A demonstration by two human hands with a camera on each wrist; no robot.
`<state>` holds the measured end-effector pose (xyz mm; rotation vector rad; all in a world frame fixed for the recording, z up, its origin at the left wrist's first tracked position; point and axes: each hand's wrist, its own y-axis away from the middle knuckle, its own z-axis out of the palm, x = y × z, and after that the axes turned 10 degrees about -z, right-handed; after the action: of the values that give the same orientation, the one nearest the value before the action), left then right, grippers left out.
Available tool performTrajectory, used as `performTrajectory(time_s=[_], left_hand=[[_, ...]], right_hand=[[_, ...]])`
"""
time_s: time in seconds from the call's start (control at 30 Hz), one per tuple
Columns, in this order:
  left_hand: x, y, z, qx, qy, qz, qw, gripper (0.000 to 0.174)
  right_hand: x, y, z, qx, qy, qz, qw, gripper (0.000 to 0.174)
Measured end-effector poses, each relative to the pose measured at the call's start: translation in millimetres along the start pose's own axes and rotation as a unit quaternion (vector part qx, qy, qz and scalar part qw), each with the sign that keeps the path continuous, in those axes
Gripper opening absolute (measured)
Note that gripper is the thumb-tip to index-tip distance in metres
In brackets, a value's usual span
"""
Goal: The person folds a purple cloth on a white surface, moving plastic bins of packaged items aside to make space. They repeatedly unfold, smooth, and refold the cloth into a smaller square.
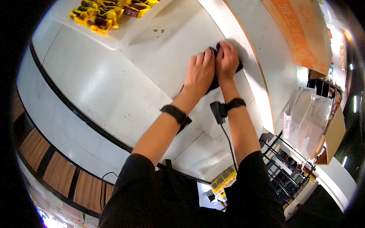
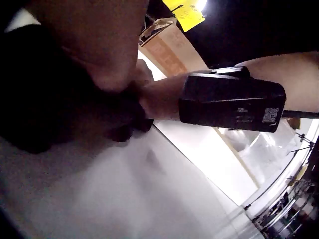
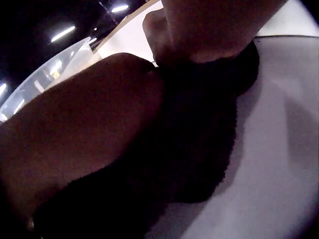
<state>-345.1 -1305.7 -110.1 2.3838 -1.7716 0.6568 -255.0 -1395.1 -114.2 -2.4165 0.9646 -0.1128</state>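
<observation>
On a pale panelled surface [image 1: 152, 72], a dark, fuzzy-edged cloth [image 3: 199, 144] lies bunched beneath both hands. My left hand [image 1: 200, 72] grips its left part from above, knuckles up. Right beside it, my right hand [image 1: 227, 62] holds the part nearest the raised white border [image 1: 261, 87]. The hands lie side by side, and cloth shows between and around them. In the wrist views the cloth is very dark, and most fingertips are hidden. Brown spots [image 1: 159, 30] and small dark specks mark the surface beyond and left of the hands.
A translucent tray [image 1: 111, 46] with several yellow-wrapped snacks [image 1: 100, 17] stands at the far left. Past the border are an orange-printed carton [image 1: 300, 34] and clear plastic bins [image 1: 310, 117]. A black edge strip [image 1: 83, 118] bounds the surface. A cable [image 1: 229, 142] runs along the right forearm.
</observation>
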Motion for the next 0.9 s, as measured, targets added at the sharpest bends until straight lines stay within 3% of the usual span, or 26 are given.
performTrajectory(time_s=[0.1, 0.2, 0.3, 0.43, 0.53, 0.6, 0.67, 0.73, 0.8, 0.83, 0.9], left_hand=[[3, -10, 3, 0.000, -0.017, 0.015, 1.000, 0.038], [9, 8, 6, -0.035, -0.023, 0.071, 0.997, 0.046], [28, 35, -4, -0.105, -0.017, 0.090, 0.990, 0.050], [10, 15, -3, -0.058, -0.020, 0.031, 0.998, 0.050], [-20, -31, -15, -0.059, -0.074, -0.019, 0.995, 0.051], [-24, -41, -9, -0.027, -0.100, -0.004, 0.995, 0.051], [-5, -32, -1, -0.022, -0.108, 0.016, 0.994, 0.052], [18, -26, 3, -0.078, -0.151, 0.078, 0.982, 0.052], [50, -4, 23, -0.023, -0.112, 0.148, 0.982, 0.043], [72, 9, 27, -0.118, -0.114, 0.155, 0.974, 0.047], [110, 31, 38, -0.180, -0.065, 0.193, 0.962, 0.044]], right_hand=[[9, 7, -6, -0.008, 0.008, -0.008, 1.000, 0.019], [9, 52, -33, -0.081, 0.024, 0.098, 0.992, 0.024], [7, 67, -51, -0.087, 0.009, 0.097, 0.991, 0.025], [14, 30, -9, -0.020, 0.004, -0.003, 1.000, 0.025], [2, -18, 22, 0.042, -0.009, -0.050, 0.998, 0.012], [-4, -20, 24, 0.050, -0.054, 0.002, 0.997, 0.018], [5, 4, 8, 0.068, -0.074, 0.028, 0.995, 0.021], [14, 34, -12, 0.012, -0.076, 0.091, 0.993, 0.025], [29, 75, -42, -0.002, -0.053, 0.128, 0.990, 0.026], [38, 101, -62, 0.028, -0.068, 0.131, 0.989, 0.030], [50, 139, -94, 0.042, -0.021, 0.159, 0.986, 0.025]])
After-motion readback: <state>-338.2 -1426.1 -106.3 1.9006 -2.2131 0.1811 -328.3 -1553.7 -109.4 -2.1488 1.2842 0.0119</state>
